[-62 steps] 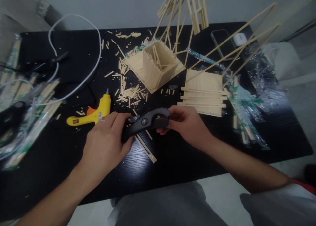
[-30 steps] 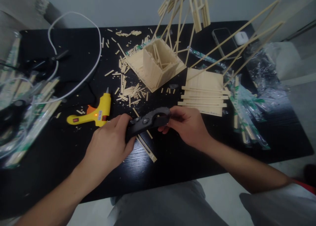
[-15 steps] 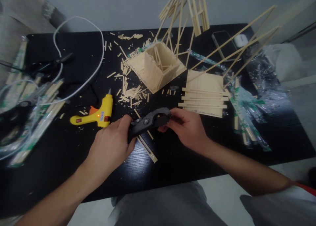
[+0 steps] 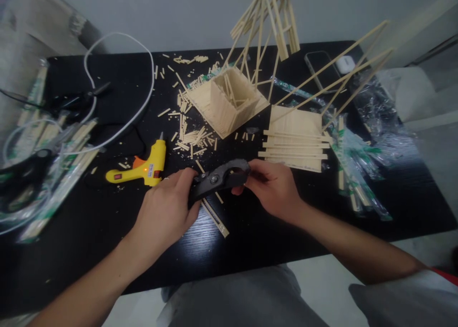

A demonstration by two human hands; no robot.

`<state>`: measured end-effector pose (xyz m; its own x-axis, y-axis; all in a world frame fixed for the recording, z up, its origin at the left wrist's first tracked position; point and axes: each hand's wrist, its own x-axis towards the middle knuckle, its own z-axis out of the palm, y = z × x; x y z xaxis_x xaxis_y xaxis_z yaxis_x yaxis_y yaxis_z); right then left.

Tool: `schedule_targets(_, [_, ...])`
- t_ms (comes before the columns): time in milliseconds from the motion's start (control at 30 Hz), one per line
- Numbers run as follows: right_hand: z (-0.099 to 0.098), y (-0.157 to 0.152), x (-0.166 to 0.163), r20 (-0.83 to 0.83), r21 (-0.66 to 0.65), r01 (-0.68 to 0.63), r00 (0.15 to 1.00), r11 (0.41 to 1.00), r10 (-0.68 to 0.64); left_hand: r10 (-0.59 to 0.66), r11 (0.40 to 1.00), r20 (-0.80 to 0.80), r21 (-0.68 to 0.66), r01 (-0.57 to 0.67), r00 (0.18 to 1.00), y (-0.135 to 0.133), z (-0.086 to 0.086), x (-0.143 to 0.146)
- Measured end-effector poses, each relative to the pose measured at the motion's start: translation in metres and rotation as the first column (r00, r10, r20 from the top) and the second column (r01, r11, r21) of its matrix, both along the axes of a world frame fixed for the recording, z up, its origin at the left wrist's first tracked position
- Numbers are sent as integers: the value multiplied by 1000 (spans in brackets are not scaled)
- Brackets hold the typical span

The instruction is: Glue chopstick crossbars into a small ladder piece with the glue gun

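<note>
My left hand (image 4: 166, 200) is closed round a black hand cutter (image 4: 214, 178) with a pivot screw and a hooked, curved jaw pointing right. At that hooked end, my right hand (image 4: 274, 186) has its fingers pinched together, touching or very close to the jaw. What the right fingertips hold is hidden. Beneath the cutter, thin wooden sticks (image 4: 214, 217) lie slantwise on the black table (image 4: 250, 241). Just beyond my left hand lies a yellow glue gun (image 4: 150, 167), its orange light on.
A wooden box on a square base (image 4: 232, 103) stands at the back, with a stick frame (image 4: 259, 31) rising behind it. To its right is a flat wooden panel (image 4: 296, 122) with sticks across it. Cut pieces (image 4: 193, 136), scissors (image 4: 39, 160), wrapped sticks (image 4: 358, 174) and a phone (image 4: 322, 69) lie around.
The view has shifted slightly, so the things on the table appear a little lower. Both hands and the cutter keep nearly the same pose.
</note>
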<state>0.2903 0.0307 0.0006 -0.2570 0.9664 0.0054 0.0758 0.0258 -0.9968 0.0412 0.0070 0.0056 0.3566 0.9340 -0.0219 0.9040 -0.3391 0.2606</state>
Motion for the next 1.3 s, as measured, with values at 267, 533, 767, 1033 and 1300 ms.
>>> schedule_targets(267, [-2, 0, 0, -32, -7, 9, 999, 1000, -10, -27, 999, 54, 34, 25, 998, 0, -1, 0])
schedule_targets(533, [-3, 1, 0, -23, -21, 18, 1000, 1000, -18, -17, 1000, 60, 12, 16, 998, 0, -3, 1])
schedule_targets(767, [-2, 0, -1, -2, 29, 36, 999, 999, -36, -17, 1000, 53, -8, 17, 998, -1, -3, 1])
schedule_targets(1033, [-2, 0, -1, 4, 60, 56, 998, 997, -57, 5, 999, 39, -46, -4, 999, -1, -1, 2])
schedule_targets(1300, [-3, -1, -1, 0, 58, 51, 999, 997, -51, 27, 995, 37, -92, -24, 999, -1, 1, 3])
